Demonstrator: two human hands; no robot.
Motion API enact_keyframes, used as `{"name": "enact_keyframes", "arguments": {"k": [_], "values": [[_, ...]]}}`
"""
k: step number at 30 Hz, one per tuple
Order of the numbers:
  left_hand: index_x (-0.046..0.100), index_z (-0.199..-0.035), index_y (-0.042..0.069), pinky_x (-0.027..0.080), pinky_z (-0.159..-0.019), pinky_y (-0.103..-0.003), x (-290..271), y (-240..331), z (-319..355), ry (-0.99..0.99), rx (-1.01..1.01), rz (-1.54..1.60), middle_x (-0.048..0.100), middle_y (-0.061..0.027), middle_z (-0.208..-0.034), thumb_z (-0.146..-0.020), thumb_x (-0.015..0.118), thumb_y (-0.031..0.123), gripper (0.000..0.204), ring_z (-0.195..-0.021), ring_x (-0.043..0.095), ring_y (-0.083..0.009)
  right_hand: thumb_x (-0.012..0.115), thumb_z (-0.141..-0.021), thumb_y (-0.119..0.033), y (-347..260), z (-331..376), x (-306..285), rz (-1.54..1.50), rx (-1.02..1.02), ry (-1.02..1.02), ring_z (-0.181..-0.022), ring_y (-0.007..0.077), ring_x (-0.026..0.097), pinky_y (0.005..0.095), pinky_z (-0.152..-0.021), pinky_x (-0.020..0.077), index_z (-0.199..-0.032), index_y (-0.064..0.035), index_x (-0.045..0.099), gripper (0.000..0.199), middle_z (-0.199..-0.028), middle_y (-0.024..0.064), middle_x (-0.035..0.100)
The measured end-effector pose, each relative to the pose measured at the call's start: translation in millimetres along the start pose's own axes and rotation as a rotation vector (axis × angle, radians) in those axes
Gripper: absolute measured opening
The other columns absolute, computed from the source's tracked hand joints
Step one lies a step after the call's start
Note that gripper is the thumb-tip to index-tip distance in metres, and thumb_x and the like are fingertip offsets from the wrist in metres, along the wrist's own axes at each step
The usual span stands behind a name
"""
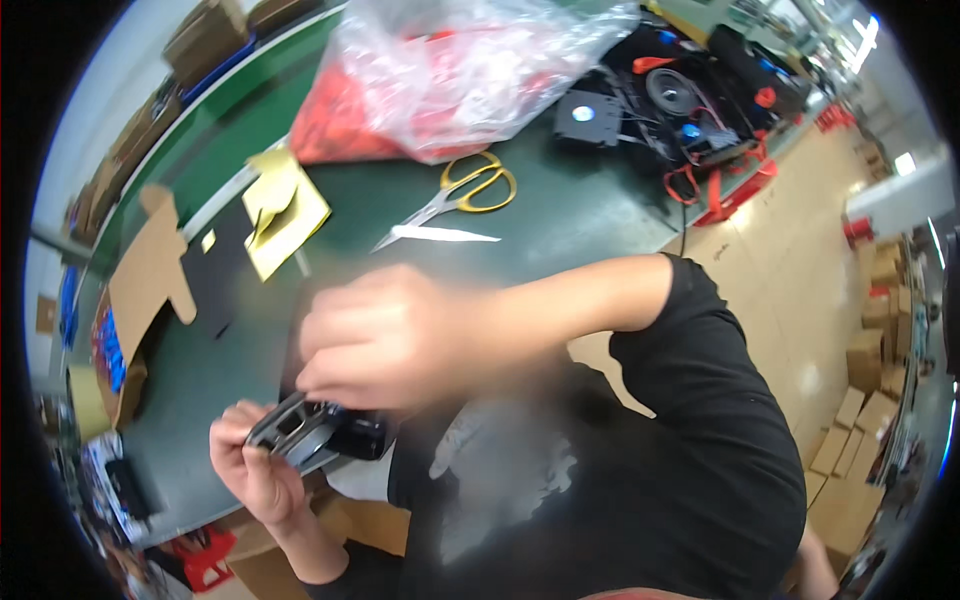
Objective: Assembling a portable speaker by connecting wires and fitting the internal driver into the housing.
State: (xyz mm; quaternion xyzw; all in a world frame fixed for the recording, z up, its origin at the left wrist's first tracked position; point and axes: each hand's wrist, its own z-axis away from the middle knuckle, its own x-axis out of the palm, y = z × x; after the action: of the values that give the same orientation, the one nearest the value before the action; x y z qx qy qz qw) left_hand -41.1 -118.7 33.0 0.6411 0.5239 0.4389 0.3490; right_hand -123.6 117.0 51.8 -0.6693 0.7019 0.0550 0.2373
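Note:
My left hand (252, 462) pinches the rim of a black loudspeaker (292, 430) between thumb and fingers, just past the bench's near edge. The speaker is tilted, its open frame and dark rounded back showing. Over its far side is my right hand (375, 335), fingers curled together and blurred. Whatever they hold is hidden; their tips come close to the speaker's rim. Beyond that hand lie yellow-handled scissors (458, 198) with a white strip (445, 234) beside the blades. A yellow paper pad (285, 215) and a black sheet (214, 275) are to the left.
A clear plastic bag (450, 85) of red-orange items fills the bench's far side. At far right stand black housings with a round speaker (672, 92) and red straps. Cut cardboard (150, 265) lies at left. Brown boxes (850, 450) stack along the right aisle.

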Motion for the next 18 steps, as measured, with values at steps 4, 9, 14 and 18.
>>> {"name": "enact_keyframes", "arguments": {"k": [4,9,14,18], "values": [[0.051,-0.090,0.006,0.037,-0.065,-0.024,5,2,-2,0.019,0.014,0.044,0.044,0.0005,-0.077,-0.090,0.073,0.029,0.032,-0.072,0.039,-0.0111,0.076,-0.073,-0.016,-6,-1,-6,0.049,-0.010,0.026,-0.069,0.0194,0.059,0.0336,-0.052,0.0467,-0.081,-0.0094,0.064,0.016,-0.079,0.0016,0.056],[0.051,-0.090,0.007,0.033,-0.061,-0.021,6,4,-3,0.039,0.002,0.089,0.042,0.0020,-0.076,-0.089,0.073,0.032,0.034,-0.072,0.038,-0.0097,0.075,-0.075,-0.014,-7,-2,-2,-0.003,0.001,0.080,-0.069,0.0195,0.059,0.0328,-0.051,0.0456,-0.083,-0.0098,0.064,0.014,-0.081,0.0013,0.057],[0.044,-0.084,0.009,0.041,-0.068,-0.025,9,4,-1,0.083,-0.002,0.123,0.041,0.0012,-0.077,-0.089,0.072,0.035,0.039,-0.074,0.038,-0.0120,0.075,-0.077,-0.013,-11,-2,-2,-0.002,0.011,0.091,-0.069,0.0192,0.059,0.0328,-0.051,0.0460,-0.081,-0.0105,0.063,0.014,-0.081,0.0009,0.057],[0.042,-0.083,0.010,0.043,-0.070,-0.026,7,4,2,0.114,-0.020,0.149,0.040,0.0011,-0.077,-0.089,0.072,0.036,0.040,-0.074,0.038,-0.0126,0.076,-0.073,-0.016,-13,-2,0,-0.016,0.041,0.102,-0.072,0.0207,0.060,0.0347,-0.054,0.0487,-0.076,-0.0095,0.061,0.016,-0.075,0.0024,0.055]]}}
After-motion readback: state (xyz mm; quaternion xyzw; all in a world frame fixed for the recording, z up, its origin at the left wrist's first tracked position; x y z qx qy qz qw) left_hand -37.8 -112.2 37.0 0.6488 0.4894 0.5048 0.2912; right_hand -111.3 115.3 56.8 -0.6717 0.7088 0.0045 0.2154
